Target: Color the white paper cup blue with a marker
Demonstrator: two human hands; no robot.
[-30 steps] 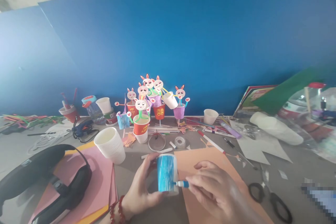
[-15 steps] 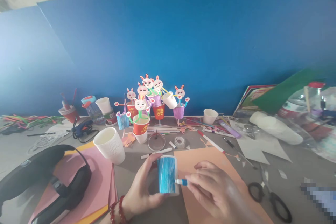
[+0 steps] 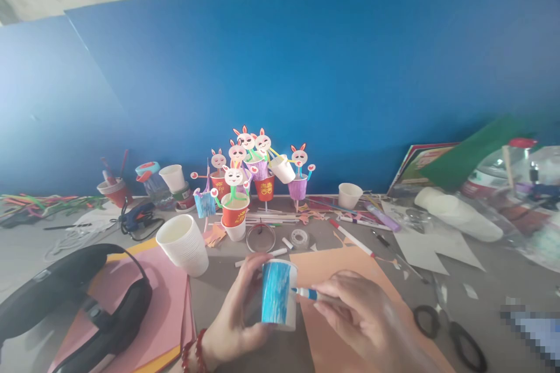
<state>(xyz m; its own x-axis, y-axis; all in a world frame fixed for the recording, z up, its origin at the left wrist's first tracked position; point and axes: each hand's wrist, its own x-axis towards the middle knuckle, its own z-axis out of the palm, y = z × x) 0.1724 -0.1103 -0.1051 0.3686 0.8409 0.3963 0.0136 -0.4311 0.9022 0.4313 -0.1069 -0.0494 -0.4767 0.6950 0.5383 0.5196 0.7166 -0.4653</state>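
My left hand (image 3: 240,315) grips a paper cup (image 3: 276,294) by its rim and base, thumb at one end and fingers at the other. Streaky blue colour covers most of the cup's visible side, and a white strip shows along its right. Between the fingers of my right hand (image 3: 356,309) is a blue marker (image 3: 308,293), its tip at the white part of the cup. Under the right hand lies a sheet of orange paper (image 3: 350,265).
Rabbit-faced cup figures (image 3: 235,204) stand at the back. A stack of white cups (image 3: 182,245) and black headphones (image 3: 131,315) on pink paper (image 3: 168,303) lie left. Black-handled scissors (image 3: 466,347) are at right, near a red-capped marker (image 3: 352,238) and a tape roll (image 3: 300,237).
The marker tip has moved up a little along the cup's edge, and the right hand has shifted with it. The cup is turned slightly, showing more of its white strip.
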